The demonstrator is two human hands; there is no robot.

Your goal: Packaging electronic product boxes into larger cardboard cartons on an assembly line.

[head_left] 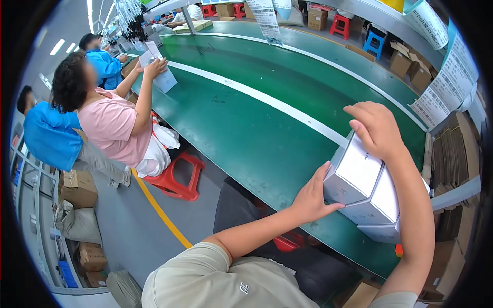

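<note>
A white box (pixel 354 169) rests at the top of a stack on the green work surface, to my right. My left hand (pixel 314 199) lies along its near left side, fingers pointing up and the thumb stretched across the lower edge. Over the far end of the same box is my right hand (pixel 377 128), its fingers loosely bent and the thumb apart; whether it touches the box I cannot tell. Another white box (pixel 377 203) sits beneath, and a further white box (pixel 380 233) lies lowest, partly covered by my right forearm.
The green table (pixel 231 123) with a white strip runs away to the far left. A co-worker in pink (pixel 115 115) handles a white box (pixel 165 79) there, near a red stool (pixel 177 177). Label sheets (pixel 447 77) hang at right, above stacked flat cardboard (pixel 451 154).
</note>
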